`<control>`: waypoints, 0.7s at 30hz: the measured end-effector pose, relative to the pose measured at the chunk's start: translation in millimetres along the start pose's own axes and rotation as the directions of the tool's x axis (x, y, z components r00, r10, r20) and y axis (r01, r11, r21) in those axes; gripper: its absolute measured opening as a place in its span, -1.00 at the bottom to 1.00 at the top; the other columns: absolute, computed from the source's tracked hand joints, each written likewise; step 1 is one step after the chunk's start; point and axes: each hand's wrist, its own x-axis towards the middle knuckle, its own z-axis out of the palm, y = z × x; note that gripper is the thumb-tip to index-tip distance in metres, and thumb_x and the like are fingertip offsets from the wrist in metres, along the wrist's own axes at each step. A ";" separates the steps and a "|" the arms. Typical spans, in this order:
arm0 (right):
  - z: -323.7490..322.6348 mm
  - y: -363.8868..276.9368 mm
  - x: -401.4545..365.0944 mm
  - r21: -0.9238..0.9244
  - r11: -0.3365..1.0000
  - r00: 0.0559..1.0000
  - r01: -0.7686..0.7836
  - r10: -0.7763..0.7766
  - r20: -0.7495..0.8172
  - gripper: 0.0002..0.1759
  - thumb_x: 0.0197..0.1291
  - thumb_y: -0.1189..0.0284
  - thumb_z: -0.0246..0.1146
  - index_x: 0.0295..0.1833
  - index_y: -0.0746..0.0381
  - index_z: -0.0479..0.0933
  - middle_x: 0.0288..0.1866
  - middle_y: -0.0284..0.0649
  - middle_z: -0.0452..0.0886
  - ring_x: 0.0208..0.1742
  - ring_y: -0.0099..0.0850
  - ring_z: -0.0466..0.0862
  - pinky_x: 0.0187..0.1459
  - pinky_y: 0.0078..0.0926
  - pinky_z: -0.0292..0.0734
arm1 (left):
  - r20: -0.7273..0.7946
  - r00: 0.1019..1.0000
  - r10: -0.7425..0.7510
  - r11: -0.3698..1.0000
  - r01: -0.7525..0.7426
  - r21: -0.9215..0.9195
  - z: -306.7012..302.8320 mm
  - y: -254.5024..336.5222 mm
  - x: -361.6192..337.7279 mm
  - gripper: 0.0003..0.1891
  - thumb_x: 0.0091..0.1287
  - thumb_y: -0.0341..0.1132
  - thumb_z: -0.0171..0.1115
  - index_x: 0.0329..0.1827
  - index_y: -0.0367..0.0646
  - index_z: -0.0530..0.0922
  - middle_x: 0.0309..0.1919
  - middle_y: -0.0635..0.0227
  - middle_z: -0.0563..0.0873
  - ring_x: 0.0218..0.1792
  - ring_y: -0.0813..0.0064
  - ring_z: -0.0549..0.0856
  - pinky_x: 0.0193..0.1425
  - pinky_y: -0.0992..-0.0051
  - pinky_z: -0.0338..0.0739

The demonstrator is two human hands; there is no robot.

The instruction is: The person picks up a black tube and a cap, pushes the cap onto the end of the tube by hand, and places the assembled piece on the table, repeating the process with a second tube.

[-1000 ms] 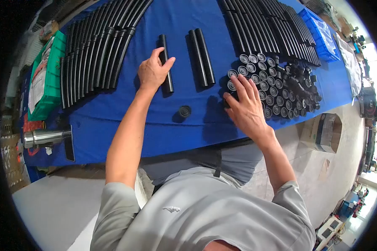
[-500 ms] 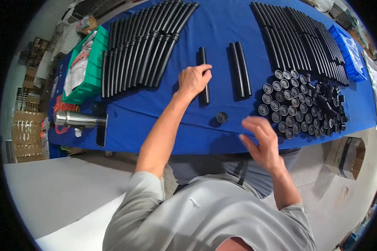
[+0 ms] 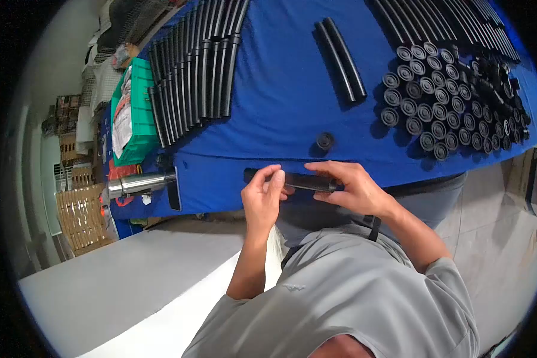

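Note:
A short black tube [image 3: 304, 181] is held crosswise above the table's front edge, close to my body. My left hand [image 3: 264, 200] pinches it near its left end, thumb on the near side. At the other end, my right hand [image 3: 353, 186] has fingers and thumb around the tube's tip; whether a cap is there I cannot make out. Just beyond my hands, a single round black cap [image 3: 324, 141] stands on the blue cloth [image 3: 274, 107]. Two more black tubes [image 3: 342, 59] lie side by side farther back.
Several ringed black caps [image 3: 438, 111] crowd the right side, with rows of black tubes [image 3: 447, 24] behind. More tubes with collars [image 3: 200, 71] lie at left, next to a green crate [image 3: 142, 113]. A steel flask [image 3: 138, 185] and a phone [image 3: 173, 194] are near the left edge.
My left hand has picked the single tube up off the cloth and brought it toward my body. My right hand has moved left to its end. The view has shifted.

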 end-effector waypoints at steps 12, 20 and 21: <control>0.2 27.0 -8.3 0.111 0.992 0.986 0.055 -0.037 -0.165 -0.52 0.17 0.36 0.56 0.18 0.30 0.68 -0.08 -0.03 0.80 -0.13 -0.18 0.81 -0.09 -0.30 0.67 | 0.262 0.824 0.502 0.606 -0.551 0.573 -2.0 25.6 0.7 -0.33 0.16 -0.31 0.63 0.35 -0.28 0.58 -0.18 0.22 0.80 -0.12 0.29 0.77 0.12 0.27 0.62; 3.7 36.7 -8.4 0.160 0.979 0.981 0.122 -0.094 -0.169 -0.38 0.11 0.25 0.62 0.22 0.30 0.62 -0.25 -0.11 0.76 -0.27 -0.22 0.76 -0.20 -0.34 0.63 | 0.420 0.818 0.393 0.656 -0.570 0.495 5.7 5.3 11.2 -0.52 0.11 -0.60 0.41 0.14 -0.24 0.58 0.00 0.12 0.76 0.05 0.15 0.74 0.29 0.25 0.56; 1.8 33.0 -9.6 0.197 0.978 0.990 0.064 -0.038 -0.135 -0.36 0.11 0.25 0.63 0.25 0.29 0.61 -0.23 -0.15 0.74 -0.26 -0.27 0.74 -0.21 -0.38 0.62 | 0.437 0.814 0.382 0.665 -0.571 0.482 4.9 8.1 11.5 -0.53 0.11 -0.60 0.42 0.14 -0.24 0.57 0.01 0.12 0.75 0.07 0.17 0.74 0.28 0.26 0.57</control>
